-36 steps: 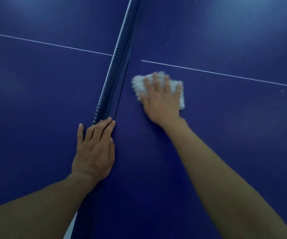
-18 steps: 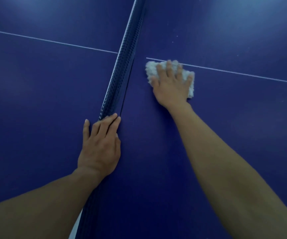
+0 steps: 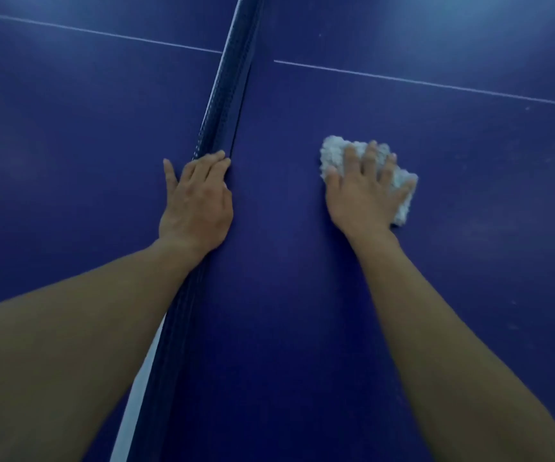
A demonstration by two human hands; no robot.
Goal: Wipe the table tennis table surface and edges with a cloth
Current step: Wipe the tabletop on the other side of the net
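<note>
Fingers of the right hand lie spread and flat on the cloth, pressing it to the table well right of the net and short of the white line. Nothing is pinched, so I judge that friction alone carries the cloth along. That is my first worry: a fast stroke or a lighter press could let the hand slide off it, or let the loose corner by the little finger fold under and leave a strip unwiped. The left hand lies flat too, its fingers close together and touching the net, only the little one standing apart. From where I sit it looks like a brace, and leaning on it could push the net askew. A sweep toward the net might snag the fluffy pile on the mesh. The table's edges are out of view, so I cannot tell how much is left.
</note>
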